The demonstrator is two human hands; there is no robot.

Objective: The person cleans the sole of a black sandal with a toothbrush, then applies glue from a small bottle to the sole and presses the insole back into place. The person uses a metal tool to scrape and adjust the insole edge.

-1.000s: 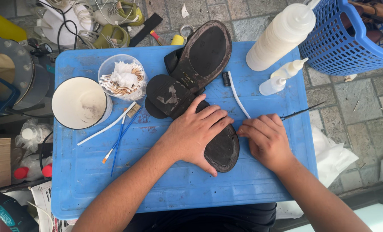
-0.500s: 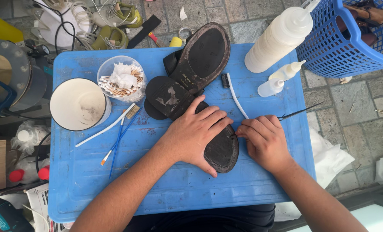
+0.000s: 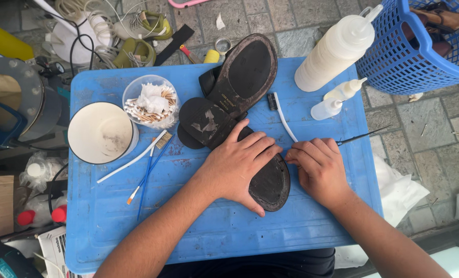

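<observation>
Two shoes lie sole-up on the blue surface [image 3: 214,237]: past the white cup [image 3: 101,132] and cotton-swab tub [image 3: 149,100], the left hand [image 3: 237,164] presses flat, grip spread wide, on the nearer shoe [image 3: 270,180]; the right hand [image 3: 319,170], fingers curled narrow, pinches a thin dark tool [image 3: 360,137] just beside it
</observation>
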